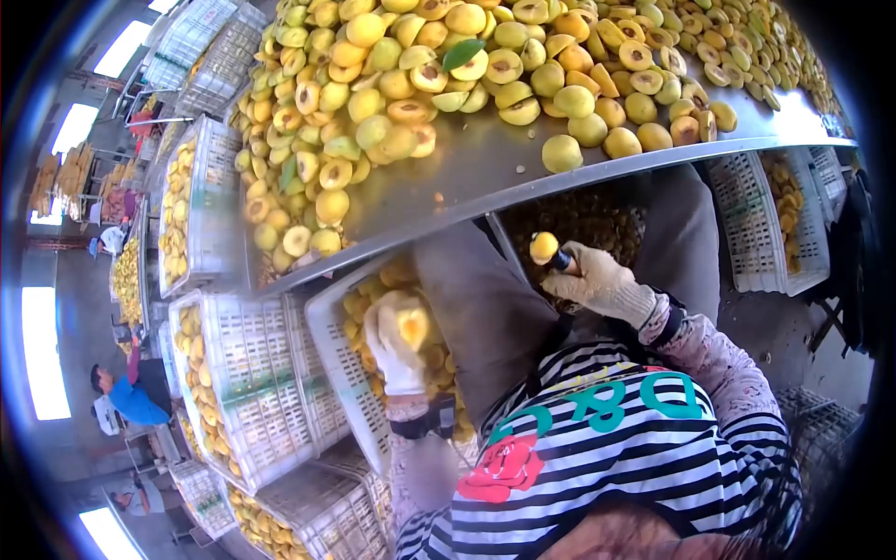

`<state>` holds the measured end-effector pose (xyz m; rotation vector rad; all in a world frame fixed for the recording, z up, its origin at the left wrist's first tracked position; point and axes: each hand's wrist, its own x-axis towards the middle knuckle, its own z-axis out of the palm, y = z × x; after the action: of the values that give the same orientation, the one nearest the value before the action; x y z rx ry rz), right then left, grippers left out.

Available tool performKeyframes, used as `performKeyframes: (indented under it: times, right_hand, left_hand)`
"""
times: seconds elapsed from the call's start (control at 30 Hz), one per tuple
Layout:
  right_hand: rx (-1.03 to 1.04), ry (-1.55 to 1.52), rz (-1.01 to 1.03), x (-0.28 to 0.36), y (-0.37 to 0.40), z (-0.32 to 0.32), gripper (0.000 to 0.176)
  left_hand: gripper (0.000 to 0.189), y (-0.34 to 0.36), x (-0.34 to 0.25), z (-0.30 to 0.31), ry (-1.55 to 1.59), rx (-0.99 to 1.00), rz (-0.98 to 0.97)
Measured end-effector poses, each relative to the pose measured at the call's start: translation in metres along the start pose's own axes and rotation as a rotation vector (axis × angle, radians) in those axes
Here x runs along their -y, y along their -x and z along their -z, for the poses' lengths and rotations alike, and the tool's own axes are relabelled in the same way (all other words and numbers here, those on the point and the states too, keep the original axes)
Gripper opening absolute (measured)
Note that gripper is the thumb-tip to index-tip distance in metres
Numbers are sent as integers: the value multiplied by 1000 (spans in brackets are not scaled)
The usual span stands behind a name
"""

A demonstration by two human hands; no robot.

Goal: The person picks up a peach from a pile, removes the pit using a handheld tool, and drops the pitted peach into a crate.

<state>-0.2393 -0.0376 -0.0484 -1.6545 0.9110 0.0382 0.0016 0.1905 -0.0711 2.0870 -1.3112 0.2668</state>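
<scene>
My left hand (396, 343), in a white glove, is closed around a yellow peach half (413, 327) above a white crate (329, 322) of cut fruit beside my leg. In a pale knitted glove, my right hand (597, 280) grips a short tool by its black handle (564, 262). A round yellow piece of fruit (543, 247) shows at the tool's far end; the working end itself is hidden. Below that hand, between my knees, lies a container of dark brown bits (597, 224), perhaps pits.
A metal table (485, 159) before me bears a large heap of halved peaches (401, 84), with a green leaf (463, 53) on top. Stacked white crates (271, 373) of fruit stand at left, another crate (761, 224) at right. A person in blue (138, 399) is at far left.
</scene>
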Motion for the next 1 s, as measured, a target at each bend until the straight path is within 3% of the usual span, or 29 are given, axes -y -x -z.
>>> performKeyframes:
  times: [0.03,0.07,0.1,0.13,0.17,0.2,0.23,0.27,0.3,0.33,0.4,0.43,0.47,0.5,0.53,0.57,0.6,0.67,0.77,0.8,0.87,0.97,1.0]
  right_hand:
    - [25,99,-49,-3,-4,-3,42]
    - [26,100,-21,-13,-8,-7,42]
    - [26,91,-23,-16,-10,-9,41]
    - [29,81,-33,-18,-9,-10,39]
    - [27,116,-17,-13,-6,-10,37]
    - [21,154,-4,-11,-3,-8,37]
    - [16,192,13,-8,0,-7,36]
    - [6,231,33,-5,2,-5,36]
    - [5,266,50,-3,5,-1,35]
    - [-9,268,49,-6,7,-1,34]
    - [-31,273,64,-13,4,-4,34]
    - [13,312,21,-4,6,-2,34]
    - [25,306,37,-8,6,-6,34]
    - [37,303,57,-13,5,-11,34]
    - [44,301,81,-15,5,-14,34]
    - [68,285,108,-11,8,-11,33]
    - [71,267,125,-13,9,-9,32]
    - [65,230,142,-20,12,-1,32]
    - [46,370,86,-21,23,27,30]
    - [58,420,92,-21,25,35,30]
    - [47,367,77,-21,28,45,29]
    - [5,270,99,-35,24,50,29]
    - [5,231,108,-42,21,51,30]
  left_hand:
    - [29,27,28,-10,370,-107,608]
    - [29,64,61,-19,162,-126,612]
    - [35,118,117,-44,218,-277,747]
    - [36,118,78,-30,-272,-163,714]
    - [44,143,85,-26,-554,177,860]
    - [56,215,128,-62,-862,445,851]
    - [58,261,158,-77,-876,713,799]
    - [61,285,177,-79,-674,830,699]
    - [63,293,189,-82,-499,811,629]
    - [66,285,195,-82,-378,712,609]
    - [35,157,110,-58,-260,269,720]
    - [21,103,65,-46,-162,132,632]
    - [18,50,10,-35,33,-37,431]
    - [21,8,-30,-30,191,-55,194]
    - [33,-8,-52,-36,428,26,125]
    - [42,-34,-89,-31,414,210,-9]
    - [47,-45,-111,-42,521,264,-114]
    - [41,-51,-117,-67,555,420,-126]
    - [27,-66,-128,-86,696,508,-79]
    - [19,-64,-125,-90,913,592,236]
    - [18,-75,-123,-100,701,641,67]
    - [23,-78,-140,-108,771,524,96]
    - [26,-81,-148,-109,683,533,-3]
